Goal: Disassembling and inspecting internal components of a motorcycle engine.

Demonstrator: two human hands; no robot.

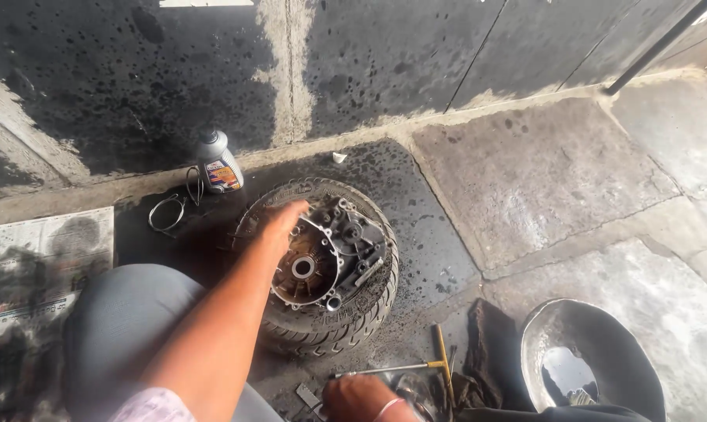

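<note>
My left hand (pixel 282 219) rests open on the tyre (pixel 322 270) (holding nothing); my right hand (pixel 360 398), grip unclear, sits near the floor's (pixel 541 172) bottom edge.

A grey oil bottle (pixel 217 162) stands near the wall at the floor's far edge, a wire loop (pixel 168 211) just beside it. Stained newspaper (pixel 33 262) covers the left edge; a metal basin (pixel 592 355) sits at the near right corner beside a dark rag (pixel 490 344)

Small grey plastic bottle (pixel 217 162) upright on the floor by the dark wall, its label (pixel 223 177) orange, white and blue – printed newspaper sheet (pixel 33 262) flat on the floor at left, oil-stained, grey-white.
</note>
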